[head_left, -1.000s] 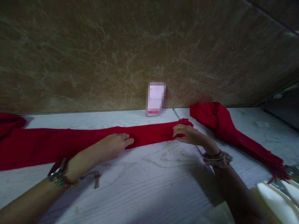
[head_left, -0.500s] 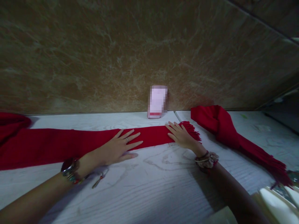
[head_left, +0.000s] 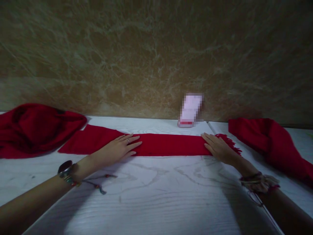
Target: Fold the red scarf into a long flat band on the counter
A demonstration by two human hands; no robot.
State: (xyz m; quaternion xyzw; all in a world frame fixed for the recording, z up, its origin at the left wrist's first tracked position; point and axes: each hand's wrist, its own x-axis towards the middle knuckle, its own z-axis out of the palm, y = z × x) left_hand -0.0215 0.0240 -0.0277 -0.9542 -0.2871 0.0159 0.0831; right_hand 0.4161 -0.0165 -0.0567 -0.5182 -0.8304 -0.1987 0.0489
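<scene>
A long red scarf [head_left: 171, 144] lies flat in a narrow strip across the white tabletop, its fringe bunched at the right end. My left hand [head_left: 119, 148], with a ring on one finger, rests palm down on the strip left of centre, fingers stretched out. Near the fringed end, my right hand [head_left: 218, 148] also lies flat on the cloth with its fingers extended. Left of my left hand, the scarf ends in a slanted, folded-looking edge. Neither hand grips anything.
A heap of red cloth [head_left: 41, 130] lies at the left, and another folded red scarf [head_left: 271, 143] at the right. Behind, a pink and white upright object [head_left: 190, 109], blurred out, leans against the brown marbled wall [head_left: 137, 58]. The white table [head_left: 156, 195] has wood grain.
The view has shifted left, so things sit farther right. My hands are wider apart along the scarf. Its left part now ends in a slanted edge, apart from the heap.
</scene>
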